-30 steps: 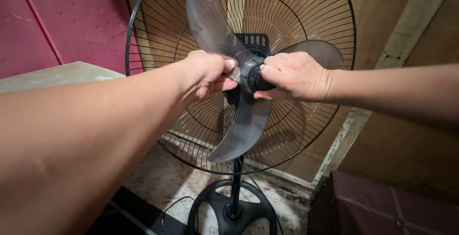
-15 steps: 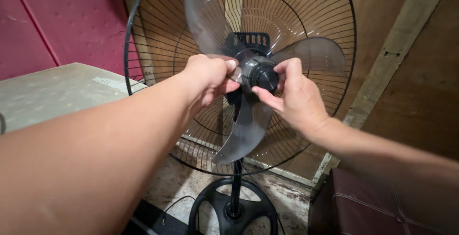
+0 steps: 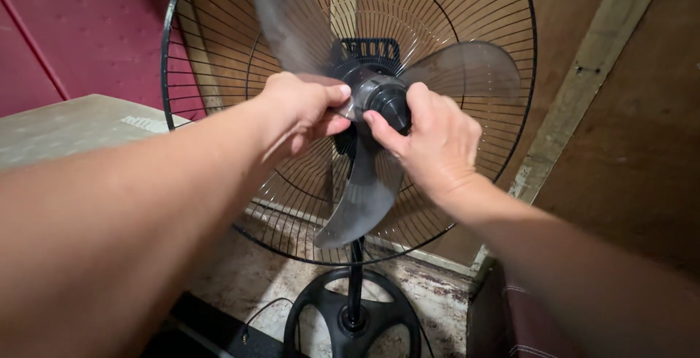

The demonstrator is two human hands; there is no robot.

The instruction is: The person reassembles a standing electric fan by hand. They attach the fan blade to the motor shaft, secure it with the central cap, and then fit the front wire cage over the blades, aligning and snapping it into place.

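In the middle of the frame stands a pedestal fan with its front guard off, so only the rear wire guard (image 3: 219, 52) shows behind the blades. The translucent grey blade (image 3: 364, 197) is still seated on the motor shaft, and the black round cap (image 3: 389, 103) that locks it sits at the hub, a little above the centre of the frame. I judge that the work on this cap is in progress and not finished: the cap is on the hub, and the blade is not free.

The left hand (image 3: 299, 106) comes from the lower left and is closed on the root of the upper blade, just beside the hub, holding it firm. The right hand (image 3: 430, 143) comes from the lower right; its fingers are curled around the cap and grip it from the right side.

Count: 1 fan, 3 blade lobes (upper left, right, lower middle), 1 cap, 1 rear guard, 1 black pole (image 3: 355, 278) going down to 1 round base (image 3: 354, 321) at the bottom of the frame, and 2 hands.
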